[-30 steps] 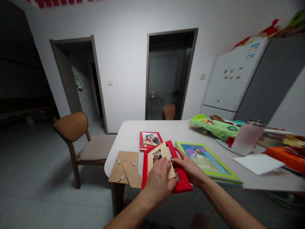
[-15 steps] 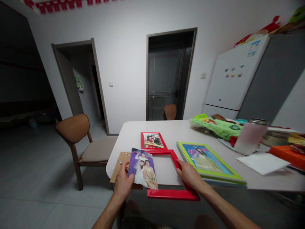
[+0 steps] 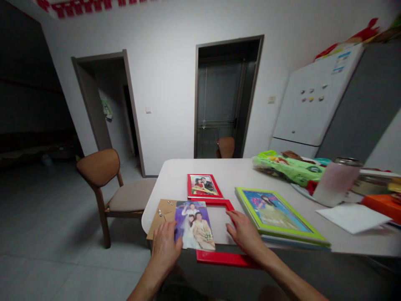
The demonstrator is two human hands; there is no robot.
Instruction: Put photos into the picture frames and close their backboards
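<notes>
A wedding photo [image 3: 199, 228] lies flat across the left part of an empty red picture frame [image 3: 216, 257], whose near bar juts past the table edge. My left hand [image 3: 166, 242] is open, its fingers over the photo's left edge and a brown backing board [image 3: 156, 221] with small metal clips. My right hand [image 3: 246, 234] lies over the frame's right bar, its thumb and forefinger apart inside the opening; part of that bar is hidden beneath it. Just behind is a smaller red framed picture [image 3: 204, 186]. A green framed picture [image 3: 275, 211] rests on a stack to the right.
On the white table [image 3: 178, 167] stand a pink bottle [image 3: 336, 184], a green package [image 3: 291, 169], a white sheet [image 3: 354, 217] and an orange box [image 3: 379, 207], all to the right. A wooden chair [image 3: 100, 167] is at the left, a fridge [image 3: 310, 100] at the back right.
The photo has gone from tilted in my left hand to lying flat on the frame, a little further right. My left fingers have loosened from it. My right hand has relaxed its grip on the frame.
</notes>
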